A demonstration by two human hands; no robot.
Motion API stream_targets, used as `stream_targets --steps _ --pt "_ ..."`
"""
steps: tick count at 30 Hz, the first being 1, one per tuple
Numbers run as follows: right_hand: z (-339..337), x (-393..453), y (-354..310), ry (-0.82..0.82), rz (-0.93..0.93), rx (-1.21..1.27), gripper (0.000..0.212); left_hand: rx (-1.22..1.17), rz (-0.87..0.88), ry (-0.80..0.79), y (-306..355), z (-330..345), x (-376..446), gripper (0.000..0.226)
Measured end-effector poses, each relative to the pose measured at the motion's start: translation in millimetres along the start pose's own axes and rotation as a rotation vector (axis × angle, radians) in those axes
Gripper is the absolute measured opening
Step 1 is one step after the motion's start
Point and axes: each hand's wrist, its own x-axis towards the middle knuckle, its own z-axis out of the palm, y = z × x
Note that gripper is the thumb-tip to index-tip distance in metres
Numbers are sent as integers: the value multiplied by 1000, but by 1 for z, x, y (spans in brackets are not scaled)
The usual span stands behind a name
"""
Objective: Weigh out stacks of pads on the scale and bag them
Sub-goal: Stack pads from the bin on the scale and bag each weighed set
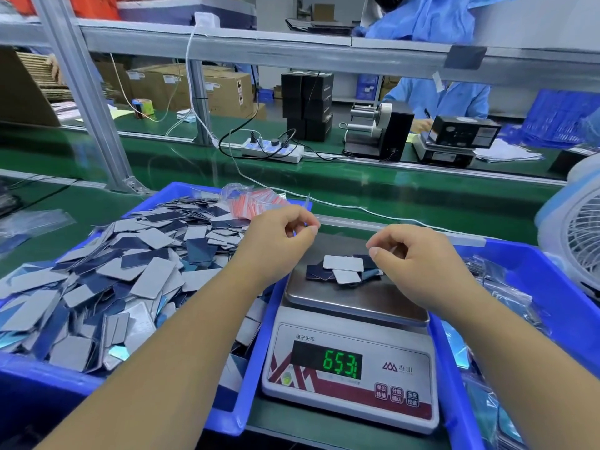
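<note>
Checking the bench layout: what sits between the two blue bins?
In the head view, the scale sits between the left bin and the right bin, with a few pads on its pan.

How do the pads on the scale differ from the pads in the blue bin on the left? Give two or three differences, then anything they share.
The pads on the scale are a small loose cluster; the pads in the left bin form a large heap. The first lie on the scale's steel pan, the second in a blue bin. The first sit below both hands, the second beside the left forearm. Both mix grey and dark blue rectangular pieces lying at jumbled angles.
</note>
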Motion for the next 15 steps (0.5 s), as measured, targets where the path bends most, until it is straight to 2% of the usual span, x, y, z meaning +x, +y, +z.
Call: stream_targets --steps 8,11,15 --pt "-3 0 1 -35 -51 -120 11 57 26 -114 11 -2 -7 15" --pt "-8 1 1 -61 -76 -145 18 134 58 -183 15 -4 -9 19" --pt "-10 0 1 -166 -66 -215 37 277 100 -313 19 -15 -7 36"
